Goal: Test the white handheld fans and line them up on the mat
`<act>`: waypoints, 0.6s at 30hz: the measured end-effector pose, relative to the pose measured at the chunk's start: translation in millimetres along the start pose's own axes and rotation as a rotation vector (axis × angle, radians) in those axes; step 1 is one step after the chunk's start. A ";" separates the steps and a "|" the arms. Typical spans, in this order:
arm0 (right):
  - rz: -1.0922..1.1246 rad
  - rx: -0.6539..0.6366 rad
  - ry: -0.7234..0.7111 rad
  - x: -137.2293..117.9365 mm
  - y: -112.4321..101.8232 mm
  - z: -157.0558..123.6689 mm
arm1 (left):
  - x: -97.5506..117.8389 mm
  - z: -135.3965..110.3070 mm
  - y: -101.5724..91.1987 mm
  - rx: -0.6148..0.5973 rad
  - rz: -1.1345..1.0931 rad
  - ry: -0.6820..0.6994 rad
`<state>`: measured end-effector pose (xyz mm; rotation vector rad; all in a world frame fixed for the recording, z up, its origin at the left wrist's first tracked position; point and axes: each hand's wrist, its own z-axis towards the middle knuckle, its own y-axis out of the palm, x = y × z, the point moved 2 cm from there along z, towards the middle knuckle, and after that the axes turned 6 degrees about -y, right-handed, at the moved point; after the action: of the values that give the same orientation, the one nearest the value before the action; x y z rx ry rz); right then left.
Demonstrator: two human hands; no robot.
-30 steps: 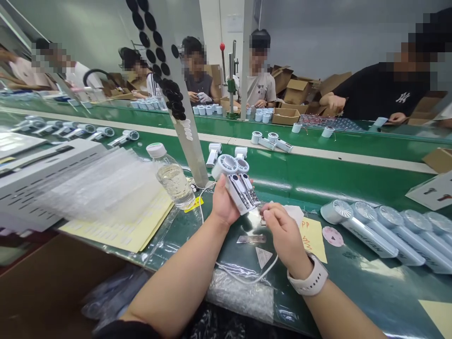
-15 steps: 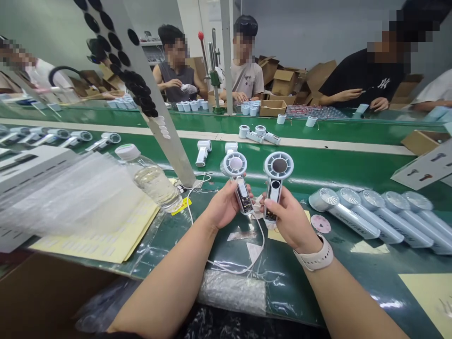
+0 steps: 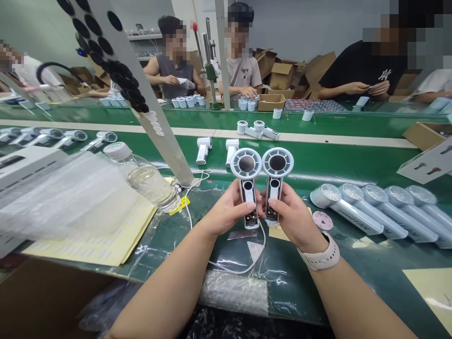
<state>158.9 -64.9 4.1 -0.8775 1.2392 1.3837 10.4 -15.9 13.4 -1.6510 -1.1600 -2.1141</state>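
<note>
Green workbench [image 3: 310, 162]: left hand [image 3: 224, 209] grips a handheld fan [image 3: 248, 190] upright; right hand [image 3: 291, 219] grips a second fan [image 3: 273, 193] beside it. Water bottle [image 3: 146, 181] at 10 o'clock; fan row [image 3: 367, 212] at 3 o'clock.

The two handheld fans [image 3: 248, 195] are smooth, glossy white plastic with dark, shiny centres. The table [image 3: 310, 160] has a sleek green finish, the water bottle [image 3: 148, 181] is clear plastic, and the bubble wrap [image 3: 233, 293] is crinkled.

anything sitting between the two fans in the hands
Nothing visible: the fan in the left hand and the fan in the right hand sit side by side, their round heads almost touching, with no other object in the gap.
</note>
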 end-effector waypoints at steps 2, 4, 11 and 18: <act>0.067 -0.023 0.042 0.8 1.1 -0.3 | 0.5 -0.3 -0.3 0.015 -0.007 -0.006; 0.117 -0.026 0.076 2.2 2.0 -0.9 | 0.5 0.3 -1.2 0.033 -0.015 -0.002; 0.165 0.016 0.094 2.5 3.9 -2.2 | -0.5 1.4 -1.2 0.029 -0.026 0.011; 0.184 0.074 0.125 7.3 2.0 -1.5 | -3.7 4.2 -5.3 0.124 -0.009 -0.008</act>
<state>155.3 -64.7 -2.8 -0.8246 1.4884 1.4345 11.5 -10.5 7.9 -1.6040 -1.2757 -1.9993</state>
